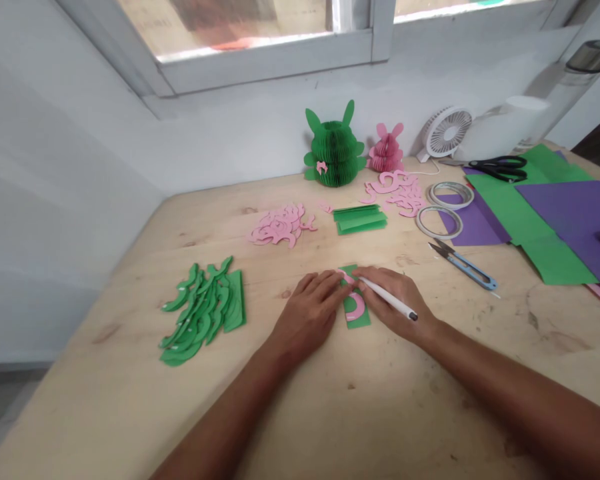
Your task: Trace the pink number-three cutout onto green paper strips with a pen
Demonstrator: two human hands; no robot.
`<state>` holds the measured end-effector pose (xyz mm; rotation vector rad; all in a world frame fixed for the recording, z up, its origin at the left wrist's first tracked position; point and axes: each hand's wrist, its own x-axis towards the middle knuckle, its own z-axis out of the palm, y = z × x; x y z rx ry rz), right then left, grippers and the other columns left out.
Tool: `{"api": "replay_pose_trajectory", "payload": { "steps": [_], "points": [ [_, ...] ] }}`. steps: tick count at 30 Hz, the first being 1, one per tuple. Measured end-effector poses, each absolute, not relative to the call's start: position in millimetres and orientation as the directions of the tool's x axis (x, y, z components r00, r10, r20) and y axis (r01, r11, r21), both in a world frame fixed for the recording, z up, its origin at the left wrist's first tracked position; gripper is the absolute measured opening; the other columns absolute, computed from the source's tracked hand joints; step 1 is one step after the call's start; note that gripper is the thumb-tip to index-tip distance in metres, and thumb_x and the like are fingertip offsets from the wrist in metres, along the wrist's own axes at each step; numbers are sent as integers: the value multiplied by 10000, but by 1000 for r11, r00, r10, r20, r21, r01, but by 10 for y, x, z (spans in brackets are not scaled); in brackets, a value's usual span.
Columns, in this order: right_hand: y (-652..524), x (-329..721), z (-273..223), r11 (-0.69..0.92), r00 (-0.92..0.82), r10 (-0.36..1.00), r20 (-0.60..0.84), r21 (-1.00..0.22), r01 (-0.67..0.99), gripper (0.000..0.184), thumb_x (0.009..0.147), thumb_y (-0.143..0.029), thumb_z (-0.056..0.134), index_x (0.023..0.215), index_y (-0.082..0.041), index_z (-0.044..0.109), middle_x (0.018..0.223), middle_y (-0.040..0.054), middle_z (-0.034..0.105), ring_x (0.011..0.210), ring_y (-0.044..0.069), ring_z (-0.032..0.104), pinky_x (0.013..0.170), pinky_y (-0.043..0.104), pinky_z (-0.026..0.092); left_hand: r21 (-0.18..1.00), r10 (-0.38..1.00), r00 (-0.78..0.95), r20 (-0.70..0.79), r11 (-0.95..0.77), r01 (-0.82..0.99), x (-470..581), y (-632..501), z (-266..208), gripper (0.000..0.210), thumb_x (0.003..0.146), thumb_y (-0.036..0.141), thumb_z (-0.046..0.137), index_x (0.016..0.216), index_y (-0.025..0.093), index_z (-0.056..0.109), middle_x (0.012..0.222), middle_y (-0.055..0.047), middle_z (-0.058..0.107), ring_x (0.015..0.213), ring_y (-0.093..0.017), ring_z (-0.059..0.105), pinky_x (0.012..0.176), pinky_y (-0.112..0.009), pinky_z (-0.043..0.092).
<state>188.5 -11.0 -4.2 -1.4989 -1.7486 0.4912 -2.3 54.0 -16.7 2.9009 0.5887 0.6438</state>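
My right hand (394, 301) is closed around a white pen (390, 298), whose dark end points down and right. The writing tip is hidden by my fingers. Under both hands lies a small strip of green paper (359, 322). On it rests a curved pink paper cutout (355, 308), partly covered by my fingers. My left hand (314, 307) lies with its fingers stretched over the left side of the strip, pressing on the paper. Left of it sits a pile of green paper cutouts (200, 320).
Pink cutouts (280, 225), folded green paper (360, 220) and two tape rolls (440, 223) lie farther back. Blue thread snips (465, 265), black scissors (497, 167) and purple sheets (575, 213) are at right. A green paper figure (334, 153) and a white fan (447, 132) stand by the wall.
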Motion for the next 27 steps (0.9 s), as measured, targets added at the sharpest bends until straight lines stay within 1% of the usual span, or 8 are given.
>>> {"api": "replay_pose_trajectory", "payload": {
  "steps": [2,5,7,9,12,14,18,27],
  "points": [
    [-112,1878,-42,225,19,953,302,-750,622,218,919,-267,472,993,-223,672,1018,61,721,956,211,666,845,348,514,188,395,835,383,-918,348,-27,541,-172,373,913,86,389,1228,173,567,1292,-133,572,1217,-252,518,1001,-469,426],
    [-99,1871,-51,190,131,949,288,-850,491,182,895,-272,513,938,-215,680,990,55,730,952,207,669,829,332,523,194,395,836,381,-918,346,-32,545,-186,366,910,87,394,1216,176,574,1298,-128,570,1224,-254,512,1002,-476,424],
    [-84,1872,-58,169,196,944,264,-901,400,164,876,-278,531,893,-200,675,960,62,729,914,202,671,785,313,530,196,397,834,383,-918,346,-35,547,-192,361,903,85,407,1211,170,576,1294,-127,573,1229,-259,507,1002,-475,423],
    [-68,1878,-60,138,226,947,230,-922,363,157,858,-282,534,875,-186,657,887,62,718,810,185,663,691,289,522,194,400,832,384,-916,351,-38,548,-194,361,897,84,416,1209,170,575,1290,-126,576,1233,-258,503,1009,-472,418],
    [-54,1887,-47,59,248,955,160,-927,370,145,825,-278,543,909,-180,609,686,7,635,580,133,562,515,244,439,188,399,834,381,-917,353,-42,550,-194,362,899,85,411,1210,172,573,1293,-127,573,1236,-255,500,1011,-473,418],
    [-51,1889,-35,22,264,956,127,-931,366,119,807,-274,552,879,-184,580,622,-25,569,518,112,496,473,229,387,186,395,836,380,-918,350,-42,551,-193,358,903,87,405,1208,166,575,1293,-132,572,1236,-259,499,1006,-476,421],
    [-52,1882,-31,-7,271,958,99,-931,364,78,792,-266,550,783,-189,556,631,-24,546,535,106,485,498,230,376,190,391,838,380,-920,343,-38,552,-189,376,903,83,395,1229,166,564,1295,-137,569,1239,-261,495,998,-478,426],
    [-42,1872,-72,-25,261,960,99,-900,434,75,795,-257,551,786,-188,581,671,-11,578,563,114,501,535,243,381,192,388,844,371,-921,339,-40,550,-178,384,902,88,392,1243,156,557,1304,-141,562,1237,-267,493,998,-484,426]
  ]
}}
